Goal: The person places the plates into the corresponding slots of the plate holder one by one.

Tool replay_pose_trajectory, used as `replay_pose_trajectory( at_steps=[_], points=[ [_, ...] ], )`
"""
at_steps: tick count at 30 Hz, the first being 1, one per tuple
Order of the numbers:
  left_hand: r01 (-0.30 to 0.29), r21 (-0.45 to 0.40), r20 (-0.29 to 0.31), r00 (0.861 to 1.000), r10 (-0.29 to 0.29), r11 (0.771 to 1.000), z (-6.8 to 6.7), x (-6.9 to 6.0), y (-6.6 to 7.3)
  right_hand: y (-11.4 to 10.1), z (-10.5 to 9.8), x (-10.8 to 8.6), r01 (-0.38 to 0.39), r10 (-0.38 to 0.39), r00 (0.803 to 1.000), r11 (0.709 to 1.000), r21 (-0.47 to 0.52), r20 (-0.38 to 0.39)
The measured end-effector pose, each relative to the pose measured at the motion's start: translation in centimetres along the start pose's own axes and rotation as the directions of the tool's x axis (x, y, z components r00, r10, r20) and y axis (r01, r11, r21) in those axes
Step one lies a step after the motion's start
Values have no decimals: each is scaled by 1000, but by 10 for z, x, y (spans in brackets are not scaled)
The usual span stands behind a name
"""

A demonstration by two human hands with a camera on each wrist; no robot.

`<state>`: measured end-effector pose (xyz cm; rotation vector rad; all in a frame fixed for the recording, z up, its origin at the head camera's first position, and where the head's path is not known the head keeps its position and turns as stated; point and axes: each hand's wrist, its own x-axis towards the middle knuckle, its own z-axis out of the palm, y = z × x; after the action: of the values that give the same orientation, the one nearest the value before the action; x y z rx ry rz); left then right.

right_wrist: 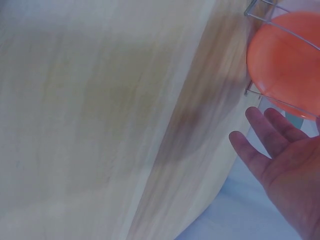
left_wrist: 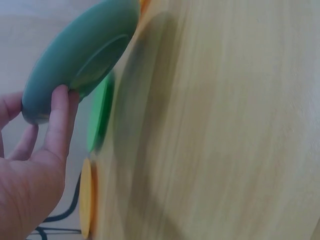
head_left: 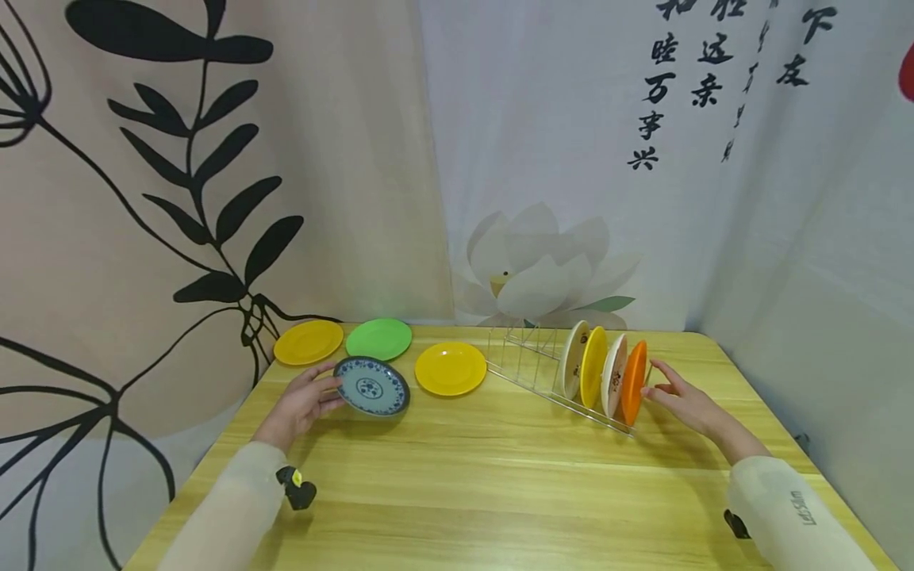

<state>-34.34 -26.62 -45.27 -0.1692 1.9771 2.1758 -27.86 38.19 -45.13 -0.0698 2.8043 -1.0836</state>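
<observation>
My left hand (head_left: pixel 305 403) holds a plate with a blue floral pattern (head_left: pixel 371 387) by its left rim, tilted above the table. The left wrist view shows the plate's plain greenish underside (left_wrist: pixel 82 60), with fingers beneath it. On the right, my right hand (head_left: pixel 689 404) is at the end of a wire dish rack (head_left: pixel 524 381), its thumb and index finger by the end wire and an orange plate (head_left: pixel 632 384). Its other fingers (right_wrist: pixel 265 132) are spread in the right wrist view; whether the fingertips touch rack or plate is unclear. White (head_left: pixel 574 361), yellow (head_left: pixel 593 369) and patterned white (head_left: pixel 613 377) plates stand upright beside the orange one.
A yellow plate (head_left: pixel 309 342), a green plate (head_left: pixel 379 339) and another yellow plate (head_left: pixel 451 369) lie flat along the back of the wooden table (head_left: pixel 457 492). Printed curtains (head_left: pixel 357 159) hang right behind the table's back edge.
</observation>
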Motion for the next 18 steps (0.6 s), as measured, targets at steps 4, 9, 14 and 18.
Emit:
replay_pose_trajectory(
  at_steps=[4, 9, 14, 18],
  points=[
    [-1, -21, -2, 1000, 1, 1000, 2, -1, 4, -1, 0, -2, -3, 3, 1000, 1000, 8, 1],
    [2, -28, -14, 1000, -3, 1000, 8, -1, 10, 0, 1, 0, 9, -9, 1000, 1000, 18, -3],
    [-10, -45, -10, 1000, 9, 999, 15, -1, 18, 1, 3, 1, 0, 0, 1000, 1000, 10, -9],
    [-22, -39, -1, 1000, 22, 999, 23, 1, 24, 2, 2, 1, 2, -2, 1000, 1000, 10, -12]
  ],
)
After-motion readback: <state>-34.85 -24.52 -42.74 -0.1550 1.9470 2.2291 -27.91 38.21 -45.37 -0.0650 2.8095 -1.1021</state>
